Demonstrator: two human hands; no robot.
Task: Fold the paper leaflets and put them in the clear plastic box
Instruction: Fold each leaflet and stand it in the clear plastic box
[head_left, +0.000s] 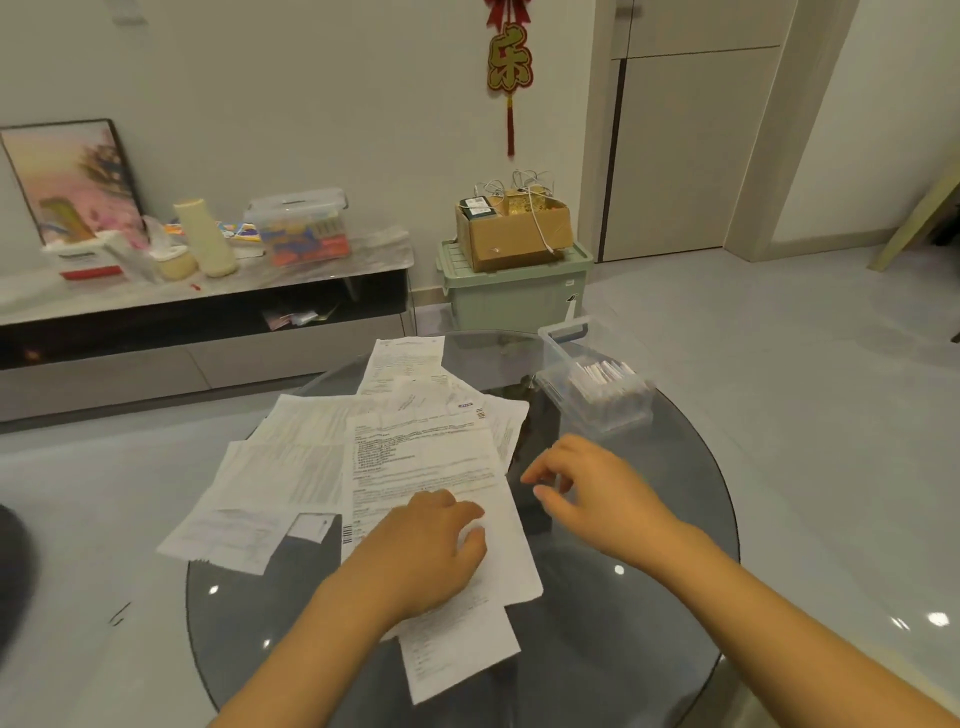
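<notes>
The clear plastic box (597, 384) is sitting on the far right of the round glass bench (649, 597), holding a row of folded white leaflets (602, 376) standing on edge. Unfolded paper leaflets (426, 447) are lying overlapped across the middle and left — the left hand (431, 551) is resting on the top sheet, fingers loosely bent, gripping nothing. The right hand (582, 488) is hovering just right of the sheets, near the box, fingers loosely curled and empty.

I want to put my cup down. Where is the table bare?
Bare glass table shows right of the right hand, below the clear plastic box, and near the front-left edge. The middle and left are crowded with leaflets under the left hand.
</notes>
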